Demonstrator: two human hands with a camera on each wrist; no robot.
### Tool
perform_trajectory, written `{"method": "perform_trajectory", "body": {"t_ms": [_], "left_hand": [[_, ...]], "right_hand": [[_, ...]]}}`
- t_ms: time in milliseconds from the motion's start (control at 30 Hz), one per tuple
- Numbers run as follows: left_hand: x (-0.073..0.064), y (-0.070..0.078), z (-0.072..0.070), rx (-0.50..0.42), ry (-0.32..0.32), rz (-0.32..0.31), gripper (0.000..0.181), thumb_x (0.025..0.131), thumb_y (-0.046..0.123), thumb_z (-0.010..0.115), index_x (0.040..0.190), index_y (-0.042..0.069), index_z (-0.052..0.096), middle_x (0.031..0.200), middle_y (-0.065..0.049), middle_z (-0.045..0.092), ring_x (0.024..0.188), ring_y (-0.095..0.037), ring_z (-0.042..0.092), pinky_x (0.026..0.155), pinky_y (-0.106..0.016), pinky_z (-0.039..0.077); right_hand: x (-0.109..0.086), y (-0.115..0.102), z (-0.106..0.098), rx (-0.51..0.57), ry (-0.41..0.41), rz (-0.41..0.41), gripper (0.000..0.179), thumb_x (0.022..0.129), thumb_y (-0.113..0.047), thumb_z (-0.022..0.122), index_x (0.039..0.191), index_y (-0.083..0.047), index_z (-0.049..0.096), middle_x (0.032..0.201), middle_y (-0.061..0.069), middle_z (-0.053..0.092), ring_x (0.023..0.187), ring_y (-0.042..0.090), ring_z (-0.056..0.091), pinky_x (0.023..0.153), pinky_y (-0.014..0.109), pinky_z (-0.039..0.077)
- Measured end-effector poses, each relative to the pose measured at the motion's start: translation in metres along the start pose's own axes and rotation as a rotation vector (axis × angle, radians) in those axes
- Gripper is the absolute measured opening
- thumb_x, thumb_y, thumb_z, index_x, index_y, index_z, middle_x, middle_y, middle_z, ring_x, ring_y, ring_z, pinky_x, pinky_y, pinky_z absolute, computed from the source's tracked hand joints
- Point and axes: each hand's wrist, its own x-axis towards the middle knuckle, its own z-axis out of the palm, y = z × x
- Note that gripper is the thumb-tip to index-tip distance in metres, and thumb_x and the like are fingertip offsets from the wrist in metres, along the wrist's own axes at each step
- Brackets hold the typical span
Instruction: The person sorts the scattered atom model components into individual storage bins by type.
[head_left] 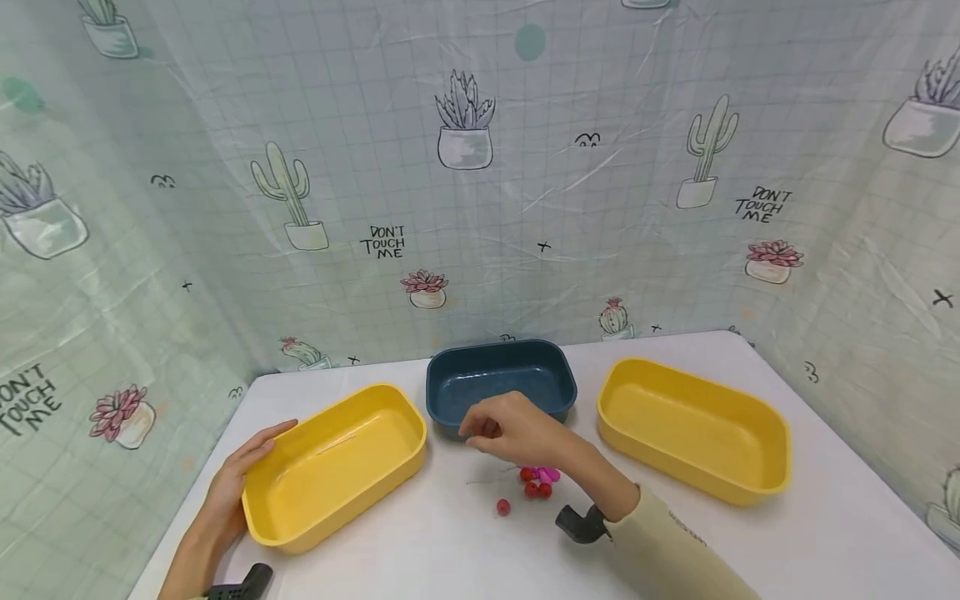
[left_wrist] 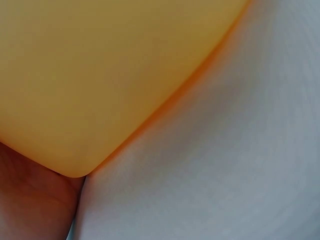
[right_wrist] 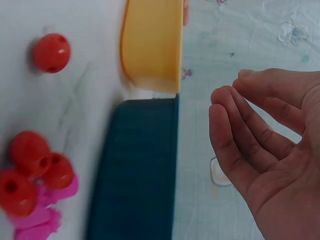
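Note:
My left hand (head_left: 227, 485) rests along the outer left side of a yellow bin (head_left: 300, 537), fingers extended by its rim. The left wrist view shows that bin's wall (left_wrist: 100, 75) up close, with part of the hand below it. My right hand (head_left: 517, 429) hovers at the front rim of a dark blue bin (head_left: 498, 354), fingers loosely bent, nothing visible between them. Below it, several red beads with holes (right_wrist: 30, 152) sit beside bright pink pieces (right_wrist: 37, 225). One red bead (head_left: 503, 507) lies apart on the table. A thin string (head_left: 487, 481) lies nearby.
A second yellow bin (head_left: 693, 483) stands on the right of the white table (head_left: 420, 558). Another thin string (head_left: 335, 444) lies inside the left yellow bin. A cactus-print sheet (head_left: 510, 208) hangs behind and along both sides.

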Motion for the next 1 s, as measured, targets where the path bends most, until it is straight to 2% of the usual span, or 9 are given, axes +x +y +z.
{"method": "perform_trajectory", "body": {"t_ms": [200,367,467,700,1000], "left_hand": [[0.000,0.000,0.001,0.008,-0.017,0.009,0.052,0.113,0.035,0.038,0.162,0.018,0.034,0.137,0.027,0.060,0.122,0.003,0.063,0.099,-0.022,0.056],[-0.001,0.000,0.001,0.021,-0.019,0.015,0.053,0.113,0.034,0.037,0.163,0.017,0.032,0.139,0.027,0.058,0.122,0.004,0.062,0.099,-0.021,0.055],[-0.001,0.001,0.001,0.030,-0.006,0.005,0.052,0.113,0.036,0.038,0.162,0.020,0.036,0.138,0.028,0.058,0.122,0.005,0.061,0.099,-0.019,0.055],[-0.001,0.001,0.002,0.012,0.001,-0.001,0.052,0.113,0.034,0.038,0.162,0.018,0.035,0.137,0.027,0.059,0.122,0.003,0.062,0.099,-0.020,0.055],[-0.001,0.003,0.002,0.035,0.006,-0.013,0.054,0.113,0.036,0.038,0.163,0.018,0.032,0.137,0.028,0.057,0.121,0.003,0.062,0.098,-0.020,0.055]], "right_hand": [[-0.017,0.025,0.002,0.007,-0.004,0.028,0.010,0.095,-0.012,0.073,0.103,-0.015,0.077,0.090,-0.006,0.075,0.078,0.002,0.061,0.073,0.016,0.056],[-0.028,0.046,0.002,-0.005,0.001,0.058,0.011,0.094,-0.011,0.073,0.104,-0.009,0.077,0.087,-0.007,0.073,0.077,0.002,0.061,0.073,0.016,0.056],[-0.034,0.056,0.002,-0.016,0.005,0.103,0.011,0.094,-0.011,0.074,0.104,-0.008,0.077,0.085,-0.007,0.073,0.076,0.003,0.061,0.072,0.016,0.056],[-0.049,0.076,0.001,-0.065,-0.002,0.220,0.009,0.092,-0.014,0.076,0.101,-0.012,0.078,0.084,-0.009,0.071,0.077,0.005,0.060,0.069,0.016,0.054],[-0.057,0.092,0.002,-0.020,-0.006,0.320,0.008,0.093,-0.014,0.076,0.100,-0.014,0.079,0.088,-0.009,0.072,0.081,0.011,0.061,0.070,0.018,0.054]]}}
